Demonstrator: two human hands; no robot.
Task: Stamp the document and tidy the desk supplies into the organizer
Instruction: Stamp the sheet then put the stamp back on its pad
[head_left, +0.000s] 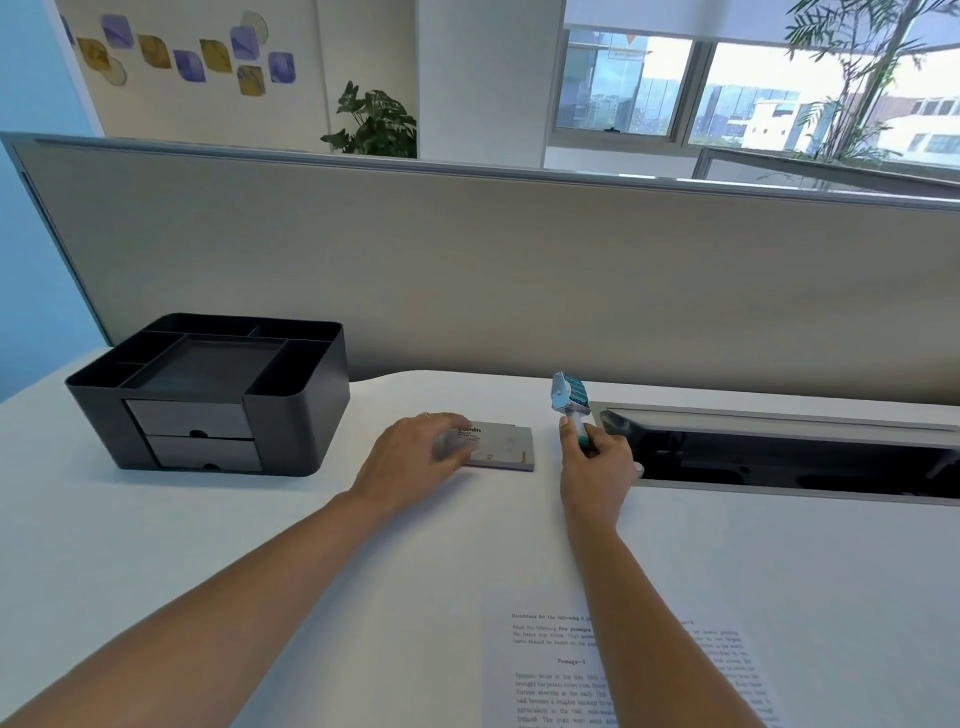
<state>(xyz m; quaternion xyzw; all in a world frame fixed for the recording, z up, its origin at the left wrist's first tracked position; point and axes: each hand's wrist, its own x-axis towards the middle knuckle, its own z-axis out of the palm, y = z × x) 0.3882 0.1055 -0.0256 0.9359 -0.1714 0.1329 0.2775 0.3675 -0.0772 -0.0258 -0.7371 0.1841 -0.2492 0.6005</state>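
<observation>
Far left of both hands, a black plastic desk organizer (291, 415) sits on the white worktop (208, 545). Its open top compartments ring a shallow tray, and its two front drawers are closed, so their contents are hidden. The left hand (415, 457) rests with its fingers laid fairly flat on a flat grey ink pad box (501, 447). Just right of it, the right hand's (597, 462) grip is curled round the handle of a teal-and-white roller stamp (569, 397), its head raised. The printed paper document (550, 670) lies nearer, under that forearm.
</observation>
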